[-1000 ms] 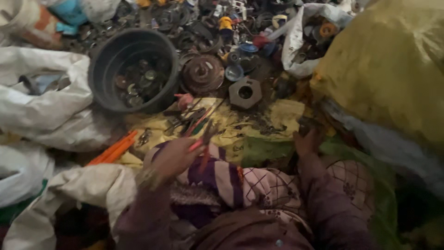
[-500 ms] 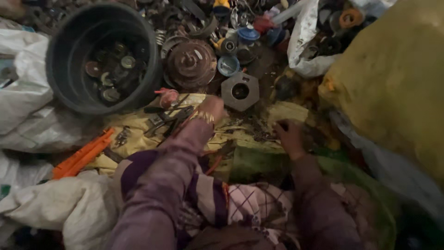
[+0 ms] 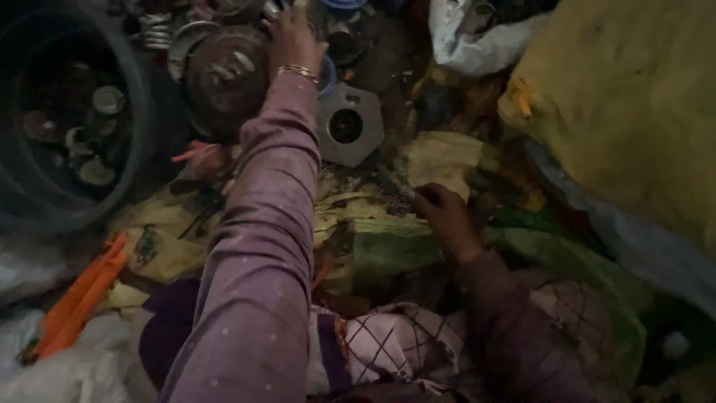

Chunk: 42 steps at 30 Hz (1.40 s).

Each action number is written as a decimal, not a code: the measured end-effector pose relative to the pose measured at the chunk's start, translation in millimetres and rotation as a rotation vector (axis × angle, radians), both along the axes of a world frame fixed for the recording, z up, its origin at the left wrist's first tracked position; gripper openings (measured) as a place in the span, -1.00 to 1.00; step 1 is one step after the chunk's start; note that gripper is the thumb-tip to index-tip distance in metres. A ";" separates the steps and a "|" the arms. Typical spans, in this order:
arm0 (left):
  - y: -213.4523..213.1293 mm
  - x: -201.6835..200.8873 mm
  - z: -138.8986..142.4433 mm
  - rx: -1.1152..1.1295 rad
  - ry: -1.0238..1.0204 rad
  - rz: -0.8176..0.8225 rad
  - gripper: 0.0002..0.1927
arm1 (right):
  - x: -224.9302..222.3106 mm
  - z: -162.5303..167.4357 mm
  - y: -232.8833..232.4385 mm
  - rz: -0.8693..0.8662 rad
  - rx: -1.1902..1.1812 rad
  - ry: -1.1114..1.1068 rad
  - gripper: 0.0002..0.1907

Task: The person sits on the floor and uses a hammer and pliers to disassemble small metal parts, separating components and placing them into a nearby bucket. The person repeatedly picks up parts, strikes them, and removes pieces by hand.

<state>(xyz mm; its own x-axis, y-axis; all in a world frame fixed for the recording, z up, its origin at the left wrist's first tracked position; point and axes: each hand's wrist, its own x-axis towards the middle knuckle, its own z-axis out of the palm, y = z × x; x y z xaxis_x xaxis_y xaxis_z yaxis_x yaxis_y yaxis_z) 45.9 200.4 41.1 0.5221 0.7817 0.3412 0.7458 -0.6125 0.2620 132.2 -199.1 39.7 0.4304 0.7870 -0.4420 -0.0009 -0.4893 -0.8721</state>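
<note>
Left hand [image 3: 292, 39]: fingers spread, resting on top edge of one round rusty metal disc [image 3: 227, 75] | Right hand [image 3: 446, 216]: fingers curled on yellow-green cloth [image 3: 388, 242], grasp cannot be told | One grey hexagonal plate [image 3: 347, 125] between hands | One dark tub [image 3: 63, 119] left of left hand | One orange tool [image 3: 74, 298] near left elbow

Big yellow sack [image 3: 626, 112] right; white bag [image 3: 477, 45] above.
</note>
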 end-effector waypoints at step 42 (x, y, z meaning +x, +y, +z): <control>-263.4 -165.8 64.0 -0.464 -0.103 -0.612 -0.40 | -23.9 2.9 -19.2 -0.392 0.568 1.148 -0.61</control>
<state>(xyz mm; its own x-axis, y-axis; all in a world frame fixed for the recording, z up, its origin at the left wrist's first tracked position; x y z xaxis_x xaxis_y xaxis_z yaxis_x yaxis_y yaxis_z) -119.9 -63.0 105.1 0.8903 0.4393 0.1196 0.2680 -0.7180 0.6424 108.2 -218.3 42.6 0.2764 0.8921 -0.3576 -0.9210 0.1396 -0.3637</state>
